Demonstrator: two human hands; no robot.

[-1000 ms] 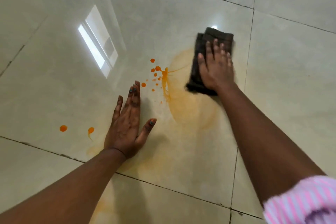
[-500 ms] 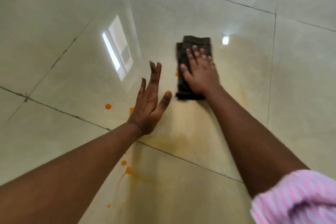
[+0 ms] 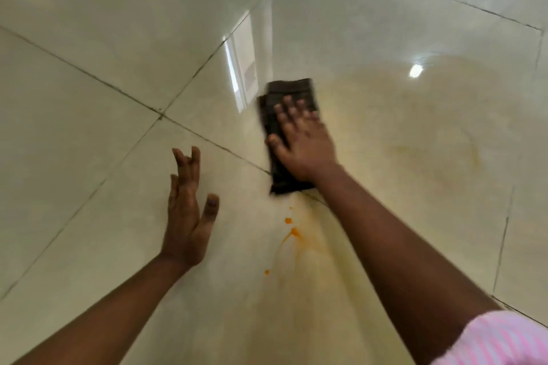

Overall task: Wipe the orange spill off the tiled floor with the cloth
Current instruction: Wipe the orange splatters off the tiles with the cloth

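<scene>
Flat under the right hand (image 3: 302, 142) lies the cloth (image 3: 289, 92); orange spill (image 3: 292, 231) nearer.

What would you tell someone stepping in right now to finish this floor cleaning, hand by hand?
Right hand: flat, fingers spread, pressing the dark folded cloth onto the tiled floor.
Left hand: open, fingers straight, holding nothing, at the floor to the left of the cloth; contact unclear.
Done: much of the spill is spread to a pale orange film on the tile right of the cloth.
Left: bright orange drops on the floor just nearer than the cloth, with a faint streak around them, then the film.
</scene>
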